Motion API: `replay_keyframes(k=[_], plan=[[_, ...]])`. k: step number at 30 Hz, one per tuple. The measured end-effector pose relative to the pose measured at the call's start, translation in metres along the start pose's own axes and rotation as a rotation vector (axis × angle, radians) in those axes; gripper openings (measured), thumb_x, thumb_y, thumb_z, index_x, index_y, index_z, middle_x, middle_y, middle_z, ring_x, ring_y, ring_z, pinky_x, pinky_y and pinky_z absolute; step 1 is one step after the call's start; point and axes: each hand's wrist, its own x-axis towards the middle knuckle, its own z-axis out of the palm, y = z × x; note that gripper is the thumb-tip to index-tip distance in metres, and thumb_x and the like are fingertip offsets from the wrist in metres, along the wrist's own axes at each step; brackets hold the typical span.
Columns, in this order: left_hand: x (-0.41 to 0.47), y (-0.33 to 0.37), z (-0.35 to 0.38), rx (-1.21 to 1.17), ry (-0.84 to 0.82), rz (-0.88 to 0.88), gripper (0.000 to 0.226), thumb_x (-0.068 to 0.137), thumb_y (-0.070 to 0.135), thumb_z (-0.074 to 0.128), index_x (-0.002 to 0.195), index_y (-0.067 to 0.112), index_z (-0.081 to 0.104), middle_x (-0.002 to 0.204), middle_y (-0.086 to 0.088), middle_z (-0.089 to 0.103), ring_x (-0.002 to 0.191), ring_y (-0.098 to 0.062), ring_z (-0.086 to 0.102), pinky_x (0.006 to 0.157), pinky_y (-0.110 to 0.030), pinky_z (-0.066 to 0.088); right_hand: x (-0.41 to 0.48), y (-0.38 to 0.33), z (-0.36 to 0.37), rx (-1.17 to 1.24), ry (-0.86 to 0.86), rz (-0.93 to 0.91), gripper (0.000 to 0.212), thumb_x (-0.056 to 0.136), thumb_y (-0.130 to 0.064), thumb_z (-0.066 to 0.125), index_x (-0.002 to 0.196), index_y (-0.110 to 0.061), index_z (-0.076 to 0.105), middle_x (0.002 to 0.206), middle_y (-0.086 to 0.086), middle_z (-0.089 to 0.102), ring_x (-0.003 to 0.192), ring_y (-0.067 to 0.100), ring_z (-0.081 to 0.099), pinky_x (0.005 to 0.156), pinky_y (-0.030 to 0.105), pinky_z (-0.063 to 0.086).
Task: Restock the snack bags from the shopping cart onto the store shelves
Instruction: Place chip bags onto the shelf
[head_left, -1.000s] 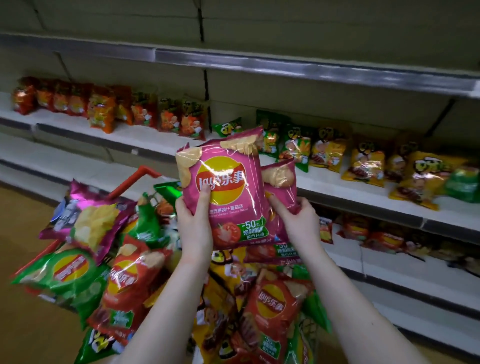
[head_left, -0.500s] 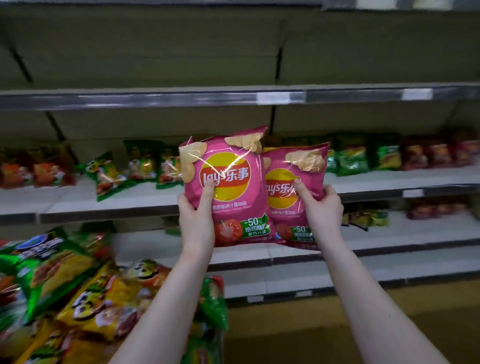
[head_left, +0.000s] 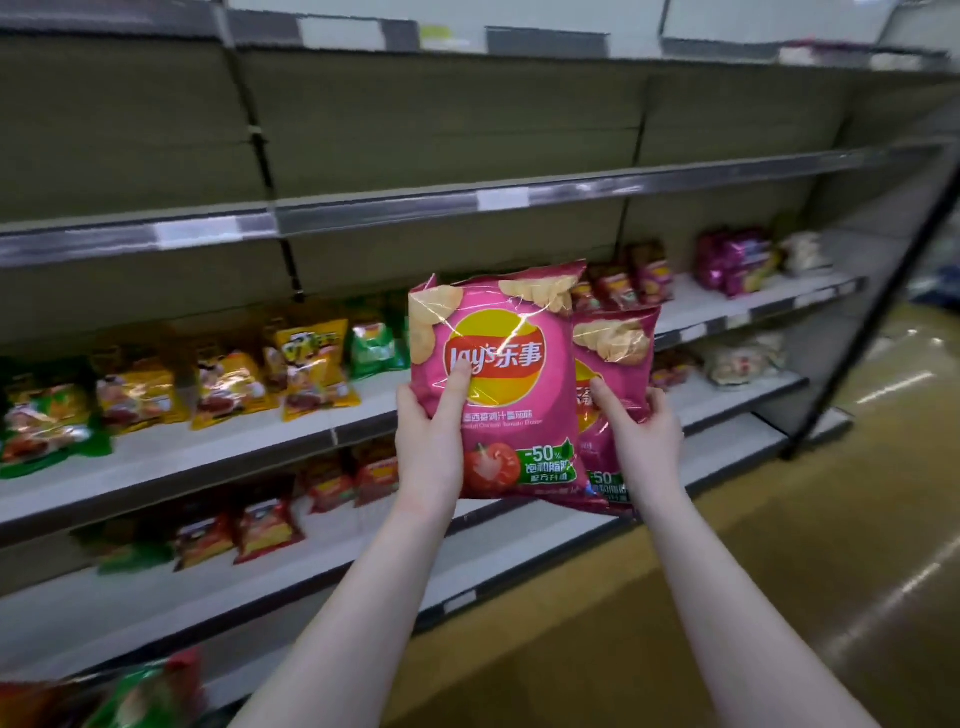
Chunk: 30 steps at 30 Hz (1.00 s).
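My left hand (head_left: 431, 441) grips a pink chip bag (head_left: 509, 395) by its lower left edge, thumb across the front logo. Behind it and to the right, my right hand (head_left: 641, 439) holds a second pink chip bag (head_left: 615, 353), half hidden by the first. Both bags are upright in the air in front of the middle shelf (head_left: 363, 410). Only a corner of the cart's snack bags (head_left: 140, 696) shows at the bottom left.
Yellow bags (head_left: 311, 369), green bags (head_left: 371, 348) and red bags (head_left: 618, 286) line the middle shelf; purple bags (head_left: 732, 260) stand further right. Red bags (head_left: 265, 527) sit on the lower shelf. The upper shelf (head_left: 519, 197) holds nothing. Yellow floor (head_left: 779, 597) lies to the right.
The view has swung right along the shelving; the cart has slipped almost out of view at the bottom left. Both hands still hold the pink bags, which now overlap more.
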Motion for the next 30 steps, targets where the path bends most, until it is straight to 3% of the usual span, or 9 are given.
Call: replay_keyframes(k=[4, 7, 9, 20, 24, 27, 30], plan=[[0.009, -0.022, 0.061, 0.011, -0.107, -0.042, 0.041, 0.087, 0.050, 0.059, 0.119, 0.031, 0.044, 0.107, 0.003, 0.067, 0.091, -0.015, 0.069, 0.067, -0.028, 0.057, 0.027, 0.019, -0.048, 0.010, 0.065, 0.027, 0.040, 0.079, -0.046, 0.071, 0.102, -0.016, 0.060, 0.088, -0.001, 0.070, 0.077, 0.012, 0.069, 0.069, 0.030, 0.054], [0.019, -0.041, 0.108, 0.030, -0.193, -0.075, 0.038, 0.088, 0.049, 0.059, 0.118, 0.030, 0.045, 0.105, 0.004, 0.067, 0.088, -0.013, 0.070, 0.062, -0.024, 0.055, 0.054, 0.034, -0.080, -0.009, 0.100, 0.047, 0.030, 0.083, -0.036, 0.069, 0.099, -0.012, 0.059, 0.079, -0.003, 0.066, 0.061, -0.002, 0.063, 0.054, 0.014, 0.047], [0.031, -0.056, 0.144, 0.037, -0.250, -0.100, 0.036, 0.088, 0.048, 0.059, 0.116, 0.030, 0.045, 0.103, 0.004, 0.068, 0.086, -0.012, 0.070, 0.061, -0.023, 0.055, 0.081, 0.048, -0.102, -0.043, 0.155, 0.045, 0.027, 0.084, -0.032, 0.068, 0.098, -0.010, 0.060, 0.075, -0.007, 0.063, 0.060, 0.001, 0.061, 0.048, 0.009, 0.042], [0.159, -0.108, 0.355, 0.008, -0.426, -0.141, 0.039, 0.088, 0.048, 0.058, 0.119, 0.028, 0.044, 0.104, 0.004, 0.067, 0.088, -0.013, 0.069, 0.064, -0.025, 0.055, 0.287, 0.078, -0.187, -0.142, 0.299, 0.067, 0.049, 0.077, -0.051, 0.066, 0.111, -0.016, 0.057, 0.092, -0.004, 0.068, 0.086, 0.017, 0.068, 0.076, 0.038, 0.056], [0.188, -0.116, 0.413, 0.005, -0.486, -0.146, 0.036, 0.090, 0.048, 0.056, 0.119, 0.031, 0.043, 0.103, 0.007, 0.065, 0.087, -0.012, 0.068, 0.062, -0.023, 0.055, 0.342, 0.078, -0.216, -0.182, 0.349, 0.062, 0.044, 0.082, -0.044, 0.066, 0.112, -0.014, 0.056, 0.092, -0.004, 0.067, 0.085, 0.017, 0.067, 0.076, 0.037, 0.055], [0.212, -0.137, 0.468, 0.049, -0.535, -0.150, 0.047, 0.088, 0.050, 0.056, 0.128, 0.029, 0.042, 0.111, 0.004, 0.064, 0.093, -0.013, 0.068, 0.064, -0.022, 0.057, 0.391, 0.098, -0.246, -0.182, 0.388, 0.085, 0.042, 0.085, -0.039, 0.065, 0.114, -0.011, 0.055, 0.088, -0.007, 0.064, 0.079, 0.011, 0.064, 0.066, 0.028, 0.050], [0.234, -0.156, 0.512, 0.098, -0.543, -0.147, 0.052, 0.088, 0.051, 0.056, 0.133, 0.028, 0.040, 0.114, 0.004, 0.063, 0.094, -0.013, 0.067, 0.061, -0.018, 0.056, 0.435, 0.116, -0.268, -0.193, 0.390, 0.118, 0.038, 0.085, -0.037, 0.065, 0.112, -0.011, 0.056, 0.089, -0.007, 0.065, 0.079, 0.011, 0.063, 0.065, 0.028, 0.049]])
